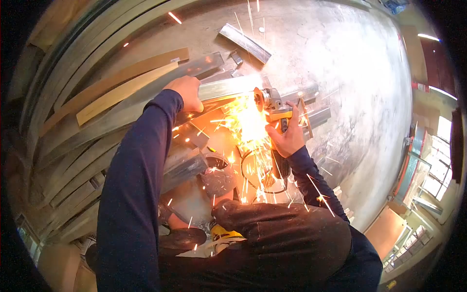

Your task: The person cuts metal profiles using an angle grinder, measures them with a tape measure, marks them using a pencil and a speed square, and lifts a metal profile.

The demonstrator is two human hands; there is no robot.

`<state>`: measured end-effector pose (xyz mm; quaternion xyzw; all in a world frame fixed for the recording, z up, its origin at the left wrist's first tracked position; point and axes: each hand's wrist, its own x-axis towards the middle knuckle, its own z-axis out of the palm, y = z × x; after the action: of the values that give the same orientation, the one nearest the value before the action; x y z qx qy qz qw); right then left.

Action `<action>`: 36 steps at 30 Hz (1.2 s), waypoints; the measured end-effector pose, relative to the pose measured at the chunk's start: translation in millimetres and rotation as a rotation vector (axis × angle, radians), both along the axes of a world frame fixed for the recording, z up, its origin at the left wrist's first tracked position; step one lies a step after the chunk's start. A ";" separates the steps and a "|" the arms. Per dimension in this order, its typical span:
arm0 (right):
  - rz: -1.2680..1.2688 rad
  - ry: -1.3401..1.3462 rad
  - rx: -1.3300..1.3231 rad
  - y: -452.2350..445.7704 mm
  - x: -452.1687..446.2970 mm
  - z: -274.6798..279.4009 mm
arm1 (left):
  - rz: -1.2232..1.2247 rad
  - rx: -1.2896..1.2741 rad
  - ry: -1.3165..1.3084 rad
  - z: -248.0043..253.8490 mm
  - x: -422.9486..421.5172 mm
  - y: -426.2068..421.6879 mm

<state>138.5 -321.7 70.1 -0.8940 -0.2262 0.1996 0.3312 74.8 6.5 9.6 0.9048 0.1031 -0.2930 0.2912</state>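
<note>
My right hand (pixel 287 134) is wrapped around a yellow and black angle grinder (pixel 278 114). The grinder's disc (pixel 259 99) meets a long metal profile (pixel 226 88), and a bright spray of sparks (pixel 250 124) pours down from there toward my legs. Gripping the same profile, left of the cut, is my left hand (pixel 187 92), its fingers curled over the top. Glare hides the exact contact between disc and metal. A dark cable (pixel 244 170) loops below the grinder.
A loose metal channel piece (pixel 244 44) and a small metal offcut (pixel 236 58) lie on the concrete floor (pixel 311 44). Wooden boards (pixel 129 90) and long metal lengths are stacked at the left. A shorter metal profile (pixel 185 168) lies near my feet. Shelving (pixel 413 160) stands at the far right.
</note>
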 end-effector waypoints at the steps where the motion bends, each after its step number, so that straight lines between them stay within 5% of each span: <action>1: -0.011 -0.011 -0.021 1.7 0.0 1.7 | -0.004 0.007 0.002 -0.1 0.1 -0.2; 27: 0.037 -0.019 0.038 -9.9 2.4 -21.9 | 0.043 -0.005 -0.005 3.1 -2.7 0.2; 33: -0.088 0.161 0.032 -0.4 -2.8 -9.8 | 0.020 0.041 -0.030 -3.8 -3.2 -2.3; 36: 0.007 -0.044 0.046 -7.3 -0.4 -24.8 | -0.018 0.060 -0.006 -1.8 -1.7 -2.9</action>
<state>138.0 -329.0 45.2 -0.8897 -0.2409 0.1759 0.3458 73.2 3.6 7.8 0.9149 0.1031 -0.2898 0.2614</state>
